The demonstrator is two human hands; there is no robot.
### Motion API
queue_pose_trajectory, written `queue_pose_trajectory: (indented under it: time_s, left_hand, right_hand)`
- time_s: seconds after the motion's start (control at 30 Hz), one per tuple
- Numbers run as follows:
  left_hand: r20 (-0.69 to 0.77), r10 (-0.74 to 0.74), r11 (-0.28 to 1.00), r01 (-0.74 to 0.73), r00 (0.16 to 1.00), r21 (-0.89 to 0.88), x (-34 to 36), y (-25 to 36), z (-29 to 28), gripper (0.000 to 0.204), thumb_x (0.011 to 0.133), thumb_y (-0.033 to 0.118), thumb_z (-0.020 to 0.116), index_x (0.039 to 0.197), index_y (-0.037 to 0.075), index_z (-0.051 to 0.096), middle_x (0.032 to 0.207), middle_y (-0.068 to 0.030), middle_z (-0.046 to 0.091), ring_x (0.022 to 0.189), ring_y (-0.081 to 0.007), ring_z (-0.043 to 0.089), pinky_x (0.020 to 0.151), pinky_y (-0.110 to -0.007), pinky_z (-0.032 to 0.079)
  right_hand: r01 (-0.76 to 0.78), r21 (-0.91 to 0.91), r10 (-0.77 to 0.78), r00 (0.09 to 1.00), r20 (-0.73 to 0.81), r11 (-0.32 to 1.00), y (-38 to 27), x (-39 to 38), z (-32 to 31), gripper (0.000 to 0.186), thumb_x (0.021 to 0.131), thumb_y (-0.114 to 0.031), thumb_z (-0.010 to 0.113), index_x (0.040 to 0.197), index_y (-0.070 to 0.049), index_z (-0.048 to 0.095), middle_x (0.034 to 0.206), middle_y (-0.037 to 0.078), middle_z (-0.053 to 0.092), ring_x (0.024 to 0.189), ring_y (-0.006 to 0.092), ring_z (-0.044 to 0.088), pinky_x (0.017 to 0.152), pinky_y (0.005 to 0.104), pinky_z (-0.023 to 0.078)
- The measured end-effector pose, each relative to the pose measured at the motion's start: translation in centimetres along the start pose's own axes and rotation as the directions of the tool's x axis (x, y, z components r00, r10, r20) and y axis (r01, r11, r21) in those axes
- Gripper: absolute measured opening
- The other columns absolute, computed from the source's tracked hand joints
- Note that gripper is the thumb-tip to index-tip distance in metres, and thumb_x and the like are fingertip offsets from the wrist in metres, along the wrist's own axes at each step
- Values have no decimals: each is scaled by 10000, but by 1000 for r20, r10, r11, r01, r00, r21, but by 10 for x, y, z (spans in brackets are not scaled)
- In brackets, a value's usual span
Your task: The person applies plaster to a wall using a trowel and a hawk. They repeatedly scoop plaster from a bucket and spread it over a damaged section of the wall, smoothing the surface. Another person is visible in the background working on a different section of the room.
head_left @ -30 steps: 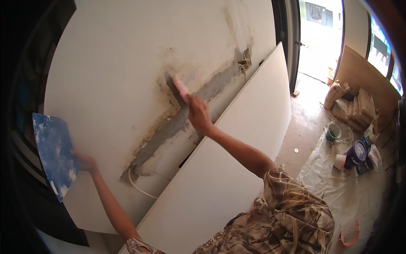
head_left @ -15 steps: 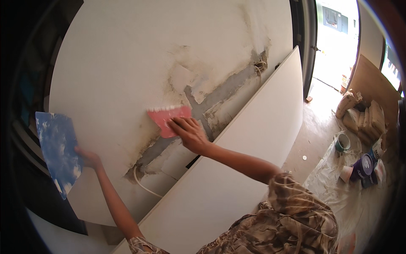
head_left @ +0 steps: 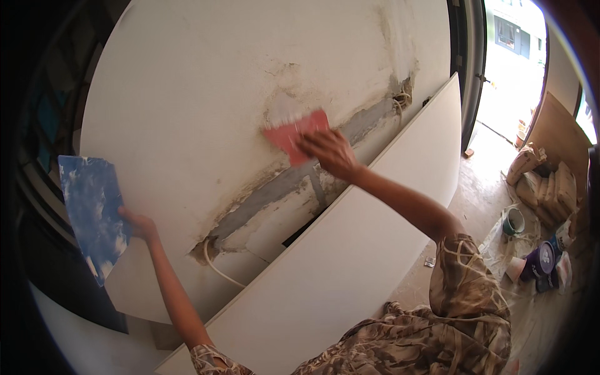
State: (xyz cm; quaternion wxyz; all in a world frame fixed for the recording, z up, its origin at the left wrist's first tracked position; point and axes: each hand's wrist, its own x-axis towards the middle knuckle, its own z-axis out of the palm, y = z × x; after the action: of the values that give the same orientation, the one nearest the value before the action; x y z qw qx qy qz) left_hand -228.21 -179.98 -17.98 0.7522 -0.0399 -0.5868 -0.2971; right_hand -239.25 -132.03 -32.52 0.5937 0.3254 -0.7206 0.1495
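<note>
Head view, and it's all on the pink putty spreader (head_left: 297, 135), up in front of the stained white wall (head_left: 169, 112), just above the grey patched channel (head_left: 265, 192); whether it touches the wall, I cannot tell. Its wide, white-smeared edge faces up and slightly left, the long axis of that edge rising gently rightward, the body narrowing downward. Right hand (head_left: 331, 154) has it gripped, fingers laid across the face, thumb hidden. Over on the left, the left hand (head_left: 139, 224) pinches the right edge of a blue sheet (head_left: 94, 215), which stands lengthwise, nearly upright, blotched with white. Containers now, off to the right: a green bucket (head_left: 514, 222), mouth tipped toward us, contents too small to tell; a purple tub (head_left: 539, 261) beyond it, insides hidden; and plump sacks (head_left: 550, 195) stacked near a brown board (head_left: 559, 131).
</note>
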Motion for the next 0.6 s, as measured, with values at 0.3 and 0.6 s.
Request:
queue_pose_trajectory:
  time_s: [0.3,0.6]
  left_hand:
    - [76,104,989,-95,992,-113,13,-42,5,557,1041,289,421,1397,-130,327,1460,-249,384,1339,-311,402,1120,-373,294]
    - [113,207,978,-206,972,-26,-13,-39,6,590,1034,298,430,1422,-126,297,1518,-237,302,1397,-316,317,1150,-387,234]
  right_hand:
    - [-191,156,183,981,65,969,-21,-68,-44,440,777,4,576,1192,-132,628,1220,71,631,1103,251,586,921,391,423]
    - [-610,619,797,603,-40,494,-6,-95,-48,262,999,-108,492,1206,27,582,1109,125,667,1008,171,625,901,330,493]
